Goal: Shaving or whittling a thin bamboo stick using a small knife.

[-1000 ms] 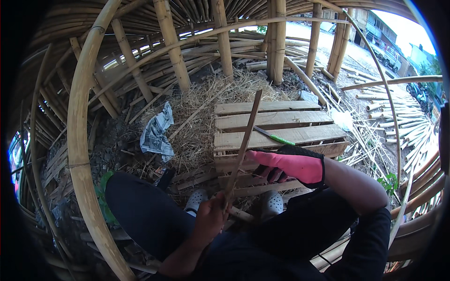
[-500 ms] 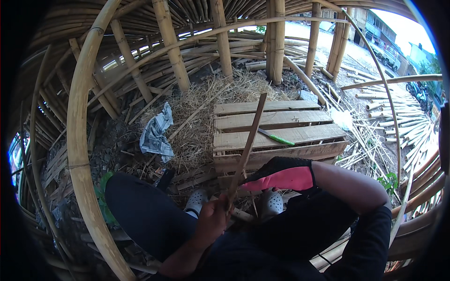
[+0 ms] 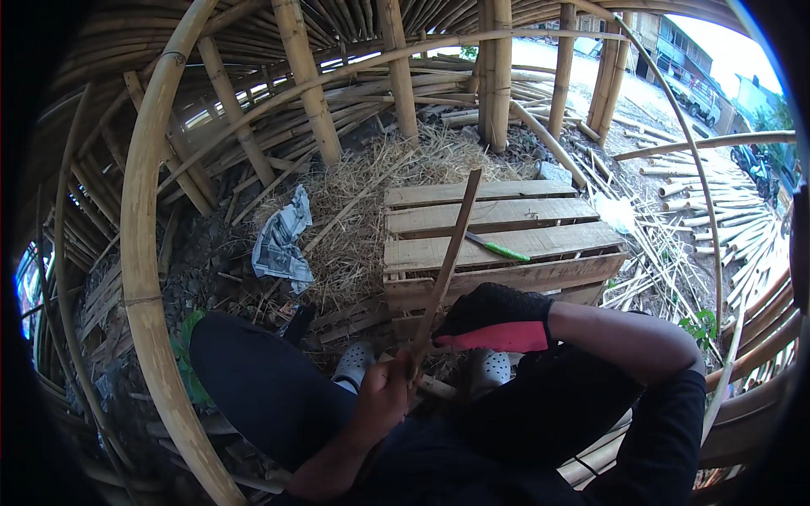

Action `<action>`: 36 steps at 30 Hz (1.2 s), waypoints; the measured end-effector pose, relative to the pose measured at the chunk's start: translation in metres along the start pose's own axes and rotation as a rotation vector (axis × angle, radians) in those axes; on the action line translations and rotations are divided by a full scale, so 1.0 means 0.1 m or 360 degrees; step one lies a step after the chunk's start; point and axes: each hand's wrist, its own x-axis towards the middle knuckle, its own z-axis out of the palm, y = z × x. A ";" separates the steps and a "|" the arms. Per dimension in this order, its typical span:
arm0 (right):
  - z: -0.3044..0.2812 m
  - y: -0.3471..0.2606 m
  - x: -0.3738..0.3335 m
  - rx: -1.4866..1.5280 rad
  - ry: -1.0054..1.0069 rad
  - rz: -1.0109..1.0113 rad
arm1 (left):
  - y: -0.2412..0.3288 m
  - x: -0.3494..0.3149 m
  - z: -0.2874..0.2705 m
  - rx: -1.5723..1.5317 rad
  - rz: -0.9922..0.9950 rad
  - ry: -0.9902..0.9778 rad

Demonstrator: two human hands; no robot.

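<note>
A long flat strip of bamboo or wood [image 3: 451, 253] stands tilted in front of me, its upper end leaning right over the crate. My bare left hand [image 3: 386, 395] is closed around its lower end. My right hand [image 3: 498, 320] wears a black and pinkish-red glove. Its fingers are bent and drawn together against the strip, just above the left hand. Whatever those fingertips pinch is too hidden to make out. Beyond the hands, a wooden slatted crate [image 3: 506, 250] bears a knife with a green handle [image 3: 506, 251], its dark blade pointing left.
Crumpled newspaper [image 3: 284, 236] lies on straw [image 3: 354, 202] left of the crate. A thick bamboo pole [image 3: 143, 253] curves along my left. Bamboo posts [image 3: 496, 76] and stacked poles stand behind, with cut bamboo [image 3: 709, 198] at the right. A white plastic bag [image 3: 614, 213] sits beside the crate.
My gloved right hand has turned and dropped slightly, showing more of its black back, and still meets the strip. The strip and my left hand have barely moved.
</note>
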 end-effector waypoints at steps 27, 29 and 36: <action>-0.39 -0.34 0.14 -0.1626 0.0928 0.0298 | 0.06 -0.03 -0.05 -0.0142 0.0050 -0.0117; -0.35 -0.35 0.14 -0.1588 0.1051 0.0411 | 0.05 -0.04 -0.07 -0.0151 0.0047 -0.0109; -0.31 -0.57 0.10 -0.1406 0.0804 0.1149 | 0.10 -0.05 -0.04 -0.0100 0.0046 -0.0107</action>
